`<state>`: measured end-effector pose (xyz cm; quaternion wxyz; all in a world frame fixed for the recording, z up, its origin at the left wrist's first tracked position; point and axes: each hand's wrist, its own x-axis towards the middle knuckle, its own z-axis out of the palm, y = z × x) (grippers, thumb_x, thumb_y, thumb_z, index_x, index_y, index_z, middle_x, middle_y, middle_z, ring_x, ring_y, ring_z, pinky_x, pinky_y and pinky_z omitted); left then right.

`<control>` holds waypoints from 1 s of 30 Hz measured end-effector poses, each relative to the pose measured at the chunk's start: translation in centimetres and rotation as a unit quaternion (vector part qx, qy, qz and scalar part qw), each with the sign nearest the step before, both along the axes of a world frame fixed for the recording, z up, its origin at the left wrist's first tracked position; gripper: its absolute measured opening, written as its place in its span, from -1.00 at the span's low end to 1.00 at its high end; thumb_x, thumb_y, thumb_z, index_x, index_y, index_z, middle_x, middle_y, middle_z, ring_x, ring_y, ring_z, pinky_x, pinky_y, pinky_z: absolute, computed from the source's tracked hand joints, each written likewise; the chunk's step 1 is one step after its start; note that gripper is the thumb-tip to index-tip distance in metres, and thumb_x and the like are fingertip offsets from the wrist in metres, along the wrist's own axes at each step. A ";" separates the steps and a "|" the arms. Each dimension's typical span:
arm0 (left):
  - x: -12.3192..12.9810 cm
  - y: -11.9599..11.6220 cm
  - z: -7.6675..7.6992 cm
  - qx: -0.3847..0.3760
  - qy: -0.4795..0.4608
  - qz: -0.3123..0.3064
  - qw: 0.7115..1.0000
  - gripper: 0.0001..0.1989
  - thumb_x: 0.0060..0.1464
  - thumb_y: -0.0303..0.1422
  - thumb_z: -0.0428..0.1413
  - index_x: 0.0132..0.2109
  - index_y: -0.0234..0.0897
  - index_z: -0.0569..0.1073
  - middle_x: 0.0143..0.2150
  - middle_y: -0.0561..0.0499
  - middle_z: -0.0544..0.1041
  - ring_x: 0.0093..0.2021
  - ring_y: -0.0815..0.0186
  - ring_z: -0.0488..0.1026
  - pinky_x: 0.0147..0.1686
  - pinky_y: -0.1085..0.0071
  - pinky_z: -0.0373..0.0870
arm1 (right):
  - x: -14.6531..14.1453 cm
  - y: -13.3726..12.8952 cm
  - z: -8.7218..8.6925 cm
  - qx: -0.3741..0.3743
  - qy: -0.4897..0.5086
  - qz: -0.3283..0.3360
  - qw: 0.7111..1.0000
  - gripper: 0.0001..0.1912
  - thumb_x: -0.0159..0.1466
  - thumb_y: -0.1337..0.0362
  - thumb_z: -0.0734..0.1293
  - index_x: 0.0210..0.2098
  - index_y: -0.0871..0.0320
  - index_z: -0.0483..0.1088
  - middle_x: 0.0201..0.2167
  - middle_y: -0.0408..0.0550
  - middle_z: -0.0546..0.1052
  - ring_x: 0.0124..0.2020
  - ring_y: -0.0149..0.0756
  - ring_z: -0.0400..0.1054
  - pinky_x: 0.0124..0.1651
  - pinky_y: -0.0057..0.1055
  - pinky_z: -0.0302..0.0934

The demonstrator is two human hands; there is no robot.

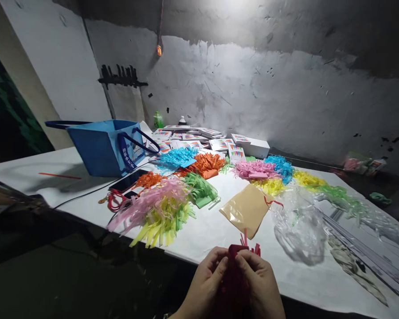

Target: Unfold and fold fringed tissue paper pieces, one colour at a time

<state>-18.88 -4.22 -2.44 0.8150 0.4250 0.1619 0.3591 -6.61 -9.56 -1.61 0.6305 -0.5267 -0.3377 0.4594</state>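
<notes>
The person's 2 hands meet at the near edge of the white table (204, 230), low in the view. The left hand (208, 272) pinches the left side of a dark red fringed paper piece (234, 283) between thumb and fingers; the right hand (261, 274) pinches its right side in the same way, the 2 thumbs close together near its folded top. Thin red strips stick up beside the right hand's fingers, while the lower part hangs between the palms in shadow. Just beyond the hands lies a tan packet (246, 210) with a shiny surface, a red strip (276, 204) at its right corner. To its right is a crumpled heap of clear plastic (299, 226). On the left, pink fringe (142, 204) and yellow fringe (164, 221) spill over the table edge, next to a green bundle (199, 190). Behind these sit an orange bundle (210, 164) and a blue bundle (177, 157), and farther back is a pile of printed white boxes (216, 144) near the wall (226, 84). A blue bag (98, 148) with dark handles stands upright at the far left.
</notes>
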 end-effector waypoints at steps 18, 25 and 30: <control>-0.5 0.1 -0.6 0.153 0.066 0.035 0.985 -0.65 0.26 -0.07 0.09 -0.07 -0.28 0.50 -0.10 -0.10 0.52 -0.09 0.15 0.44 -0.04 0.28 0.38 | -0.9 -1.2 0.1 0.104 -0.255 -0.127 0.953 -0.83 0.21 0.19 0.41 -0.48 0.08 0.48 -0.41 -0.11 0.47 -0.38 -0.29 0.40 -0.32 -0.43 0.30; -1.1 1.6 1.2 0.189 0.128 -0.007 0.974 -0.60 0.21 -0.02 0.12 -0.13 -0.31 0.51 -0.18 -0.10 0.54 -0.13 0.13 0.47 -0.10 0.29 0.39 | 1.0 -1.1 0.8 0.021 -0.149 0.041 0.988 -0.73 0.17 0.07 0.46 -0.47 0.13 0.46 -0.42 -0.11 0.47 -0.35 -0.27 0.37 -0.28 -0.41 0.27; -1.7 2.1 2.2 0.324 0.257 0.030 0.910 -0.71 0.31 -0.23 -0.03 -0.21 -0.30 0.51 -0.25 -0.09 0.56 -0.26 0.20 0.47 -0.26 0.37 0.40 | -0.2 -1.6 0.1 0.087 -0.359 -0.191 0.909 -0.84 0.30 0.12 0.35 -0.20 0.04 0.40 -0.31 -0.08 0.49 -0.32 -0.24 0.40 -0.23 -0.35 0.35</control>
